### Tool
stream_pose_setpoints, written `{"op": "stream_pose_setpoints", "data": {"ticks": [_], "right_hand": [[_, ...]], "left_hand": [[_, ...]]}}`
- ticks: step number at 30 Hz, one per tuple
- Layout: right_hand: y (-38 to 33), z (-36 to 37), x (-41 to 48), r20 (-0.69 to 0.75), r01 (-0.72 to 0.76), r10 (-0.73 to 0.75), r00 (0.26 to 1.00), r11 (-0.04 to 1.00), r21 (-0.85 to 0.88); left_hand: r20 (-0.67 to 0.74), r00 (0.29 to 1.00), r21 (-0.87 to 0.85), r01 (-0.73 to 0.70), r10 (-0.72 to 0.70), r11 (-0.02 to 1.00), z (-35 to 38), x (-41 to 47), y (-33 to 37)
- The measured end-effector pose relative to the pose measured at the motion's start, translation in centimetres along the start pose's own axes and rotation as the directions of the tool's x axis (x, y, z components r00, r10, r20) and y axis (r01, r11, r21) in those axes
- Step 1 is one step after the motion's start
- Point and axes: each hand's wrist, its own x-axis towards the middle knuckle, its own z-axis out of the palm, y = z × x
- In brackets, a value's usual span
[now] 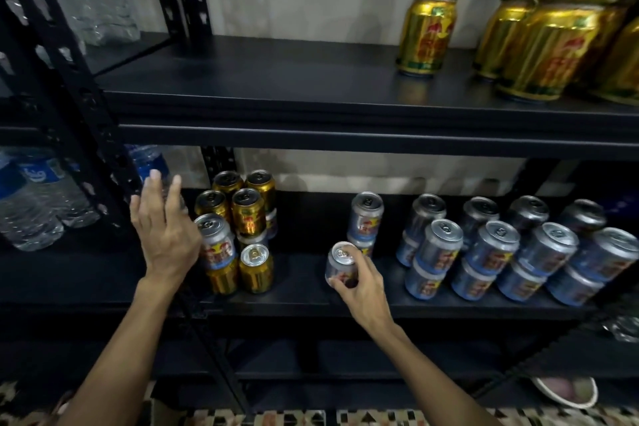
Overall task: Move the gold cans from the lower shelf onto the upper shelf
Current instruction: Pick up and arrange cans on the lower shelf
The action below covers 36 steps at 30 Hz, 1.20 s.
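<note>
The head camera looks at a black rack. The gold cans (247, 214) that need to go up stand in a small bunch at the left of the lower shelf (297, 294), and some are stacked two high. Other gold cans (546, 48) already stand at the right of the upper shelf (242, 79). The left hand (169, 235) is loose with its fingers spread. It holds nothing and is just beside the bunch. The right hand (366, 287) has its fingers wrapped round a silver can (340, 263) low over the lower shelf, and I cannot tell if the can touches the shelf. I think a stack could fall. One more silver can, the top can (216, 240), sits on a gold one at the front of the bunch, right by the left hand. A bump from that hand, or pulling out the gold can under it, could knock it off. The cans look smooth, so a loose hold could let one slip. Rows of silver cans (498, 252) fill the right side. Water bottles (31, 207) stand at the far left behind a black post (69, 97). The edge of the upper shelf hangs over the bunch, so a can has to come out toward the front before it can go up.
</note>
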Motion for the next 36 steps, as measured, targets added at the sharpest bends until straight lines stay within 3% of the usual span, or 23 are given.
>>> {"op": "stream_pose_setpoints", "data": {"ticks": [13,22,33,36], "right_hand": [[2.0,-3.2,-1.2,-0.05,-0.086,0.082,0.995,0.993,-0.081],[1.8,-2.8,-1.6,0.008,-0.127,0.13,0.991,0.98,-0.151],[1.4,-2.4,-2.5,-0.004,-0.088,0.089,0.996,0.989,-0.116],[0.7,-2.3,-2.8,-0.067,-0.062,0.054,0.996,0.991,-0.12]], "left_hand": [[-0.108,0.99,0.121,-0.077,0.091,0.99,1.3,-0.1,-1.6],[-0.089,0.994,0.122,-0.057,0.068,0.991,1.6,-0.5,-1.8],[-0.083,0.995,0.098,-0.052,0.06,0.994,1.6,-0.4,-1.9],[-0.068,0.997,0.054,-0.041,0.045,0.998,1.1,-0.4,-1.7]]}}
